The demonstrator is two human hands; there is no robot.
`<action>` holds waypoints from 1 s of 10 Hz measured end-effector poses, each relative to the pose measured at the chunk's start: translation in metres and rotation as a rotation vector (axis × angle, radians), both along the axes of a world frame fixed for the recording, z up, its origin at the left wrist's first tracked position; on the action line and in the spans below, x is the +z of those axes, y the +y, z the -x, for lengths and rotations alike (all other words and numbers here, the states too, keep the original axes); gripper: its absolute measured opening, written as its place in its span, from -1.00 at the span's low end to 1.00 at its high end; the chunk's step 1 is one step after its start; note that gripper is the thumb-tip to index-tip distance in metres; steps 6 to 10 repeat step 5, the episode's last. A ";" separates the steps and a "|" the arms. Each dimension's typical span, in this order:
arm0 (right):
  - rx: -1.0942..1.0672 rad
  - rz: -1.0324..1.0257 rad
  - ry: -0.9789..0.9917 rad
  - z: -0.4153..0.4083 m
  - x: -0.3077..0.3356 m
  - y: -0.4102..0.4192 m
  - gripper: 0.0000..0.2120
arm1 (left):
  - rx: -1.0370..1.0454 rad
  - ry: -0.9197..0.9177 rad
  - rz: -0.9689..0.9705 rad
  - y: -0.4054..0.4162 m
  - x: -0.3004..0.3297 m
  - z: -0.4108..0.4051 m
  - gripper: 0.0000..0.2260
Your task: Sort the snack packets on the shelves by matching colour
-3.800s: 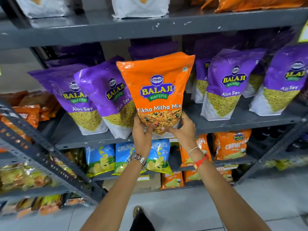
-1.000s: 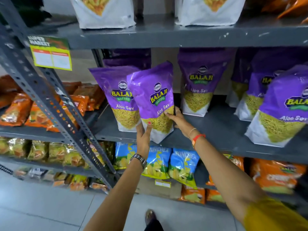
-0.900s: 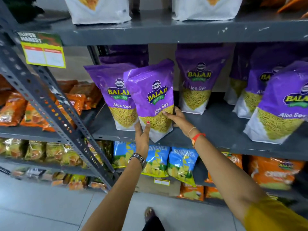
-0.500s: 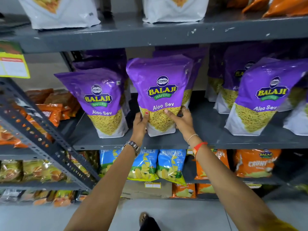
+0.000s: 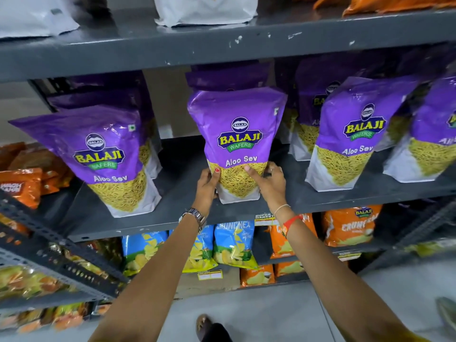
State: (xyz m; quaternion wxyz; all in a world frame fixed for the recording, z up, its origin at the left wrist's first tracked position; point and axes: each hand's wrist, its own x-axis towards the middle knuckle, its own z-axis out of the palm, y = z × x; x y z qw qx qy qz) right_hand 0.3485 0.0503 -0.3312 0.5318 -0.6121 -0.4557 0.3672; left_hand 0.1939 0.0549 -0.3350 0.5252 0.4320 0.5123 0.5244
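Observation:
A purple Aloo Sev packet stands upright at the middle of the grey shelf. My left hand grips its lower left edge and my right hand grips its lower right edge. More purple Aloo Sev packets stand on the same shelf: one to the left, one to the right, and others behind them in shadow.
The shelf above holds white packets and orange ones at the right. Below are blue packets and orange packets. A second rack at the left carries orange and yellow packets.
3.8 s ago both hands held an orange Tikha Mitha Mix packet; now they hold a purple packet. In the last second that packet moved right from beside the left packet to the shelf's middle.

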 end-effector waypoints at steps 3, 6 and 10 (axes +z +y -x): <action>0.073 0.031 0.031 -0.002 -0.009 0.004 -0.46 | -0.013 0.003 0.044 -0.003 0.007 -0.001 -0.69; -0.087 -0.142 0.143 -0.019 0.009 -0.030 -0.46 | 0.158 0.185 -0.155 -0.016 0.011 0.003 -0.50; -0.087 -0.142 0.143 -0.019 0.009 -0.030 -0.46 | 0.158 0.185 -0.155 -0.016 0.011 0.003 -0.50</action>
